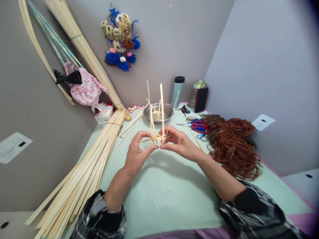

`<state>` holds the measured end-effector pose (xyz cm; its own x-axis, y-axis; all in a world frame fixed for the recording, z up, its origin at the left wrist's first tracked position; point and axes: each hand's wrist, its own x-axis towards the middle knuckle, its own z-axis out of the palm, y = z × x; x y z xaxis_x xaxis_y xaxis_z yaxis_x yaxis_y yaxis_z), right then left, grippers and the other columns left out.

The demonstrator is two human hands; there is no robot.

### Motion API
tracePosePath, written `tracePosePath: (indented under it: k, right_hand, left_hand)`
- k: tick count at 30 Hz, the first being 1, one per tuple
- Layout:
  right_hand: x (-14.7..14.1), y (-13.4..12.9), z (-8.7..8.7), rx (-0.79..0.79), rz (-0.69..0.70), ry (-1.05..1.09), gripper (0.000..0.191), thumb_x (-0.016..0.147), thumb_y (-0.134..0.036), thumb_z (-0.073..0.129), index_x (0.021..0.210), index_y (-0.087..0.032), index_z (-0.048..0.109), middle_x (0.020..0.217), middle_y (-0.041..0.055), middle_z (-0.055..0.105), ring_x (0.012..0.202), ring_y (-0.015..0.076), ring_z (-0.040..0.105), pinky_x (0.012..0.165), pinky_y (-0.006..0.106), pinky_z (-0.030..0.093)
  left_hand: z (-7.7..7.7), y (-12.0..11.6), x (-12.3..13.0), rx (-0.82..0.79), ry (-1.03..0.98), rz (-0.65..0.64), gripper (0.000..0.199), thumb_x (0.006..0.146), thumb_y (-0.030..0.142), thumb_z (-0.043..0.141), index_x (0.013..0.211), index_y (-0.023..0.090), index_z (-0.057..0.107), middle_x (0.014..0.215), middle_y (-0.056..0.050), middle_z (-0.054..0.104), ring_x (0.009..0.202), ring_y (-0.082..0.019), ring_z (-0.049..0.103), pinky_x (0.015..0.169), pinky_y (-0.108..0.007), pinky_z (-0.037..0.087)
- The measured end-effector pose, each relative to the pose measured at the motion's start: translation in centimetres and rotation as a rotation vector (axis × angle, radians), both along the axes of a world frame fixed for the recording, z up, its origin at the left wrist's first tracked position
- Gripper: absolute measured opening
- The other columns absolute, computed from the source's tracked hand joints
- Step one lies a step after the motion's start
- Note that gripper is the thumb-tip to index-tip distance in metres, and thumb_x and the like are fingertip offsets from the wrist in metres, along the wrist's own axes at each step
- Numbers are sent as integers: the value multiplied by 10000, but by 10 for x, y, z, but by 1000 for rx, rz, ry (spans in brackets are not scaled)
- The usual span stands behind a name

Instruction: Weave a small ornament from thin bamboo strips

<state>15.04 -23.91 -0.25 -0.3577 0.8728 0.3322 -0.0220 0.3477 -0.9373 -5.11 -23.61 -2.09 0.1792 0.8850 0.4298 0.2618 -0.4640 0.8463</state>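
At center, both hands [136, 153] [179, 143] pinch a small woven strip piece [157, 136]; it looks light, springy, easily cracked, best held at its woven base.

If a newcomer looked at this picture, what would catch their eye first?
Probably the heap of reddish-brown cord on the right of the table, and the long bundle of pale flat strips slanting down its left side. Next, the cluster of woven balls with blue tassels hanging on the back wall. In the centre, the left hand and right hand hold a small woven piece with strip ends sticking up.
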Motion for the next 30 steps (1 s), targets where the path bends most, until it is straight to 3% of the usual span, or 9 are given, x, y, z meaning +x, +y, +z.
tracePosePath:
  k: [7, 13, 16, 20, 26, 30]
  right_hand:
    - [-1, -1, -5, 182, -110, -96, 296, 841, -304, 755, 1097, -229, 626, 1076, 51, 548, 913, 176, 623, 853, 378, 578]
    - [-2, 0, -8, 421, -252, -267, 214, 914, -241, 662, 1123, -253, 621, 1090, 70, 563, 930, 190, 603, 790, 355, 578]
    - [-3, 0, -14, 543, -315, -411, 291, 957, -193, 580, 1235, -279, 591, 1127, 78, 552, 887, 180, 609, 794, 359, 577]
    - [-5, -1, -22, 668, -359, -566, 356, 992, -196, 517, 1328, -308, 551, 1174, 85, 550, 976, 201, 626, 812, 348, 579]
    - [-5, -1, -22, 709, -355, -621, 427, 1016, -212, 476, 1424, -338, 480, 1199, 85, 553, 1072, 212, 621, 858, 328, 577]
    - [-7, -5, -20, 796, -384, -649, 503, 1013, -174, 464, 1493, -311, 404, 1271, 109, 558, 1132, 216, 618, 898, 335, 579]
  left_hand:
    - [1, 1, 1, 27, -19, 11, 274, 804, 307, 754, 1033, 245, 618, 1077, -30, 671, 1098, -242, 600, 1025, -393, 404]
    - [1, 0, 2, 16, 2, -27, 427, 818, 342, 749, 1206, 271, 584, 1272, -59, 616, 1262, -264, 527, 1115, -430, 351]
    - [-1, -2, 5, 5, -53, -32, 490, 805, 385, 768, 1235, 275, 559, 1303, -67, 596, 1259, -261, 529, 1117, -445, 364]
    - [-6, -2, 11, -86, -262, -142, 381, 870, 364, 704, 1196, 260, 537, 1259, -65, 607, 1187, -222, 593, 1086, -434, 438]
    - [-8, -1, 14, -254, -450, -306, 323, 868, 327, 712, 1124, 246, 532, 1273, -60, 632, 1192, -223, 627, 1040, -411, 503]
    - [-7, 0, 13, -311, -493, -327, 259, 854, 314, 729, 1055, 219, 594, 1335, -60, 605, 1193, -219, 623, 1054, -404, 494]
